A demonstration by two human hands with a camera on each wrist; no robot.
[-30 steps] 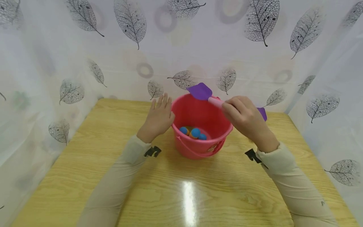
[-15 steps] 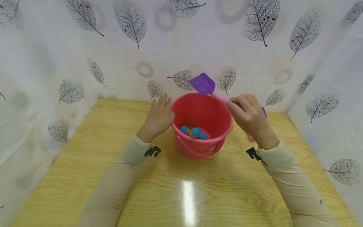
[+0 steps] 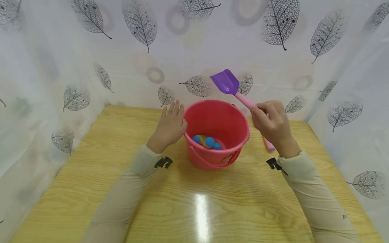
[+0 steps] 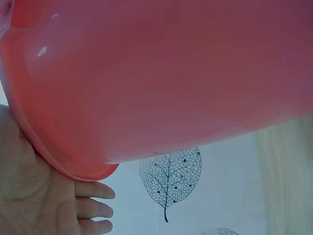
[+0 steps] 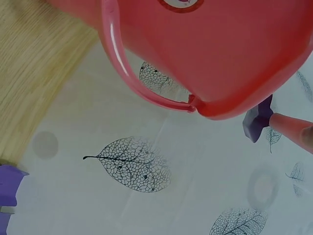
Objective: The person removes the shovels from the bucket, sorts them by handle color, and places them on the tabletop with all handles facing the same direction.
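A pink bucket (image 3: pixel 218 121) stands upright on the table, with several blue and orange balls (image 3: pixel 209 142) at its bottom. My left hand (image 3: pixel 169 126) is at the bucket's left rim, fingers straight; in the left wrist view the palm (image 4: pixel 39 198) lies right along that rim. My right hand (image 3: pixel 271 125) grips the pink handle of a toy shovel (image 3: pixel 225 82). Its purple blade is raised above the bucket's far right rim. The right wrist view catches the shovel blade (image 5: pixel 257 120) beyond the rim and a bit of a finger at the edge.
A second pink handle (image 3: pixel 269 145) lies on the wooden table (image 3: pixel 170 202), partly hidden by my right hand. A purple piece (image 5: pixel 10 188) shows at the edge of the right wrist view. A leaf-patterned curtain (image 3: pixel 194 40) closes off the back and sides.
My right hand has moved slightly right with the shovel, and the blade has risen up and to the right from over the bucket. The left hand and the bucket stay put.
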